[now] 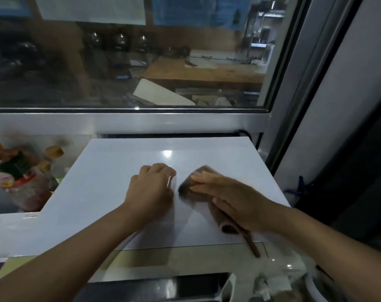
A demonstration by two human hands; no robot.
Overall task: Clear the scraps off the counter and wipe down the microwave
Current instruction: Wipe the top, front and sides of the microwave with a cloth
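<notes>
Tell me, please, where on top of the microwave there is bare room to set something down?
The far half of the microwave top, between the hands and the window frame, is bare. The near middle is taken: the left hand rests there, and the right hand presses a brown cloth. Bottles crowd the left side.

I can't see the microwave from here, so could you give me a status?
Right hand flat on brown cloth, left hand curled beside it. Microwave top otherwise bare.

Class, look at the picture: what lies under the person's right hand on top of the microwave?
A brown cloth lies under the right hand, pressed flat onto the white microwave top. The hand covers the cloth's middle; only its edges and a trailing end show.
</notes>
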